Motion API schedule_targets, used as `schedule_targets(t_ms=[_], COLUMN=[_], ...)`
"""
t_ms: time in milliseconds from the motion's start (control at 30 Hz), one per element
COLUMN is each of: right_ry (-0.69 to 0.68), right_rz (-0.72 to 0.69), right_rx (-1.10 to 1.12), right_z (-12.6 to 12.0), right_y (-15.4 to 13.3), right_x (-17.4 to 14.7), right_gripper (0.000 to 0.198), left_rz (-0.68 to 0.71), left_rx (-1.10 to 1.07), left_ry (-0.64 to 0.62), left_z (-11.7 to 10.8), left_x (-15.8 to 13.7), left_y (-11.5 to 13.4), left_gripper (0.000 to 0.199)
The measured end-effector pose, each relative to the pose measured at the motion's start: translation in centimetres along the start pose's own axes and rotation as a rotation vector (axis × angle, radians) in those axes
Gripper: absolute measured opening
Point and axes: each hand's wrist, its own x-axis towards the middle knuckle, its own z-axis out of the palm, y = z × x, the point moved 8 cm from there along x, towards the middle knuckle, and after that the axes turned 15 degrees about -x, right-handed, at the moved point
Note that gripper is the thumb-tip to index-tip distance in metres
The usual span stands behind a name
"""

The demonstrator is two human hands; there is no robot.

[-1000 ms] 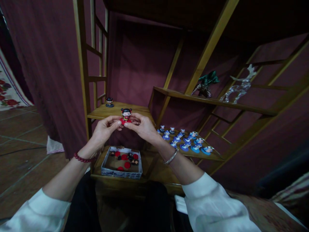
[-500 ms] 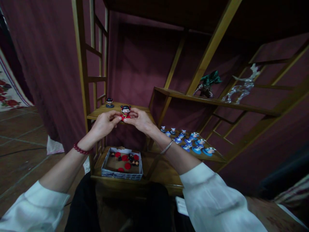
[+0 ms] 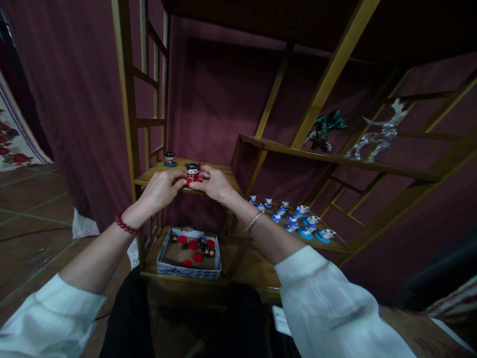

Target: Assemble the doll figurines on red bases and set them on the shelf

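Note:
A small figurine (image 3: 193, 171) with black hair buns and a red round base is pinched between both my hands at the front of the upper left shelf (image 3: 151, 175). My left hand (image 3: 163, 188) grips the base from the left, thumb and fingers closed. From the other side my right hand (image 3: 213, 184) holds the base with its thumb in front. Whether the base rests on the wood I cannot tell. Behind, to the left, stands another black-haired figurine (image 3: 170, 159) on a dark base.
Below is an open box (image 3: 189, 271) with red discs and figurine parts. Several blue-and-white figurines (image 3: 298, 214) stand on the lower right shelf. A green ornament (image 3: 325, 130) and a clear deer (image 3: 380, 134) occupy the higher right shelf. A lattice side panel (image 3: 149, 123) borders the left.
The figurine and both hands have shifted very slightly left and down toward the shelf. Both hands keep their hold on it. The camera view has moved slightly.

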Motion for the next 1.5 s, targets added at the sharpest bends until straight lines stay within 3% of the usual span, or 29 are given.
schedule_targets(t_ms=[300, 700, 867, 1300, 1500], right_ry=[0.021, 0.003, 0.006, -0.003, 0.025], right_rz=[-0.003, 0.013, 0.019, 0.100, 0.062], right_rx=[-0.151, -0.236, -0.289, -0.475, -0.566], right_z=[0.2, 0.3, 1.0, 3.1, 4.5], right_y=[1.6, 1.9, 2.2, -0.2, -0.7], right_x=[1.6, 3.1, 4.4, 6.4, 7.7], right_gripper=[0.035, 0.048, 0.052, 0.061, 0.067], left_rz=[0.046, -0.020, 0.066, -0.069, -0.067], left_rx=[0.118, 0.358, 0.411, 0.506, 0.477], left_ry=[0.001, 0.013, 0.061, 0.024, 0.058], left_z=[0.3, 0.5, 0.2, -1.9, -2.4], left_x=[0.4, -0.7, -1.3, -0.7, -0.9], left_y=[-0.3, 1.0, 1.9, -1.9, -2.9], left_gripper=[0.028, 0.032, 0.034, 0.034, 0.036])
